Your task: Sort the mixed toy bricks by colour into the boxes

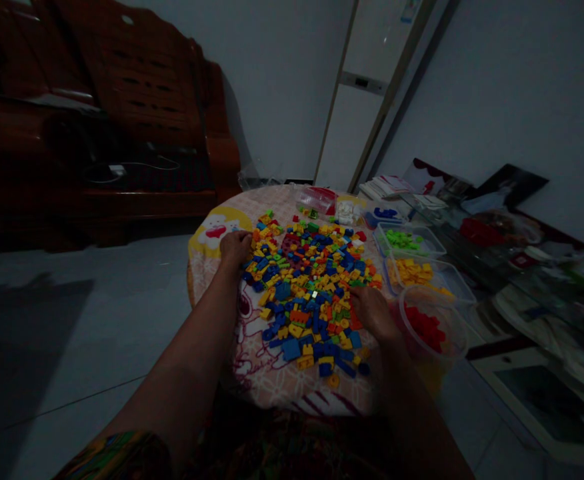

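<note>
A spread heap of small plastic building bricks [299,317], blue, yellow, orange, red and green, lies on a round table with a patterned cloth [267,387]. At the heap's left edge is my left hand [235,249], its fingers curled together against the bricks. Whatever may be between those fingertips is too dark and small to see. My right hand [372,311] reaches into the heap's right side, fingers bent and drawn together among the bricks. Its fingertips are partly hidden, so anything in them cannot be made out.
Along the table's right side stand clear containers: a tub of red bricks [425,330], a box of yellow bricks [412,271], a box of green bricks [403,241]. Blue bricks [385,213] sit farther back. A cluttered glass shelf [472,233] adjoins; a wooden sofa [147,87] stands left.
</note>
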`<state>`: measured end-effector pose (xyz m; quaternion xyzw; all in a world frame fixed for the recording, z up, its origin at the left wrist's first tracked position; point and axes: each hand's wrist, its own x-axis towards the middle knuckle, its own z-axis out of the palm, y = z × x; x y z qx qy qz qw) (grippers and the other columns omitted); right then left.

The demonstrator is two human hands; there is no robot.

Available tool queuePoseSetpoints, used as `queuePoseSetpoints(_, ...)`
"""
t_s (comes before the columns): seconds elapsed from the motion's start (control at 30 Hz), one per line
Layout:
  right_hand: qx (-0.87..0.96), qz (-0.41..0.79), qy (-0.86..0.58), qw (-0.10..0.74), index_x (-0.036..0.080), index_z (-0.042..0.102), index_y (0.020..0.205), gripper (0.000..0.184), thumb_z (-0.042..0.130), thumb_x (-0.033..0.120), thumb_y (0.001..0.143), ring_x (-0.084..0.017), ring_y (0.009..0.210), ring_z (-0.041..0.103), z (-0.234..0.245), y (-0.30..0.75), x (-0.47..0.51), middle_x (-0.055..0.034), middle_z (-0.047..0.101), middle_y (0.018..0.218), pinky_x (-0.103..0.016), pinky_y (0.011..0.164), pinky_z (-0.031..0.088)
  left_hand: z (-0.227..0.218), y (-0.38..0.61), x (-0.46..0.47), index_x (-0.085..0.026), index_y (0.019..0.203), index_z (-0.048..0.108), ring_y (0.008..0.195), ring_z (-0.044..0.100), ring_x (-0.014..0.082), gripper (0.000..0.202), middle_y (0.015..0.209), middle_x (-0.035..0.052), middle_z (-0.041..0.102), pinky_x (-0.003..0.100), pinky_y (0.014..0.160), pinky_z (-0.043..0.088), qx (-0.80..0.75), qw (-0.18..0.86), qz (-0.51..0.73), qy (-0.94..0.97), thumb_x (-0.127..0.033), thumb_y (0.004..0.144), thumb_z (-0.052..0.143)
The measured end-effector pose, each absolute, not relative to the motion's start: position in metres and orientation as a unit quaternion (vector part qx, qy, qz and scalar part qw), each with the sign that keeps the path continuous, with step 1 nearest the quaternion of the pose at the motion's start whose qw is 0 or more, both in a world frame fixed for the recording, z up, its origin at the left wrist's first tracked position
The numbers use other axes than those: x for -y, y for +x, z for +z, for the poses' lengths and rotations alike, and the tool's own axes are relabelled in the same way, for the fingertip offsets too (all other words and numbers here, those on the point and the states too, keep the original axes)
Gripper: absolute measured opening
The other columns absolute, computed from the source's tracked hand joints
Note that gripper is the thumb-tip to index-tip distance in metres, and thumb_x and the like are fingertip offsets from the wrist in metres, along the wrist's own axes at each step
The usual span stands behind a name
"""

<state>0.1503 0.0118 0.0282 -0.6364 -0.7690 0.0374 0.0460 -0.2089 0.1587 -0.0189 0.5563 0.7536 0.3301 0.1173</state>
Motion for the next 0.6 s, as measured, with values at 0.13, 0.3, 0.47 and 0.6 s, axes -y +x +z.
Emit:
queuePoseSetpoints(0.13,0.733,0.093,-0.666,0.099,0.016,0.073,0.099,0.021,0.06,0.021,0.084,-0.023,0.088,0.067,0.027,0.148,-0.016,-0.01,0.074,0.095,-0.028,0.072,0.041,-0.019,-0.209,-0.16,-0.019,0.116,0.075,0.11,0.065,0.023,0.04,0.118,0.0078,0.073,0.028,0.092,0.047,-0.755,0.117,0.33,0.554,-0.031,0.088,0.049)
queuePoseSetpoints(0.3,0.648,0.237,-0.666,0.283,0.016,0.074,0.1,0.032,0.063,0.02,0.07,-0.019,0.069,0.065,0.018,0.147,-0.021,-0.0035,0.072,0.075,-0.028,0.063,0.046,-0.021,-0.21,-0.161,-0.019,0.114,0.075,0.109,0.065,0.0222,0.038,0.116,0.0089,0.074,0.026,0.092,0.047,-0.754,0.12,0.337,0.551,-0.031,0.088,0.05)
queuePoseSetpoints(0.47,0.501,0.464,-0.569,0.459,0.015,0.072,0.103,0.042,0.071,0.029,0.063,-0.01,0.042,0.05,0.024,0.146,-0.019,0.003,0.064,0.059,-0.021,0.041,0.035,-0.021,-0.209,-0.16,-0.019,0.115,0.075,0.109,0.066,0.0219,0.039,0.117,0.0089,0.073,0.027,0.092,0.047,-0.754,0.118,0.335,0.552,-0.032,0.089,0.049)
queuePoseSetpoints(0.6,0.481,0.521,-0.521,0.475,0.014,0.071,0.101,0.039,0.074,0.031,0.066,-0.007,0.036,0.044,0.031,0.146,-0.016,0.0039,0.062,0.05,-0.018,0.036,0.028,-0.021,-0.209,-0.161,-0.019,0.115,0.075,0.109,0.065,0.0231,0.039,0.118,0.0092,0.073,0.028,0.092,0.047,-0.759,0.121,0.331,0.548,-0.032,0.088,0.05)
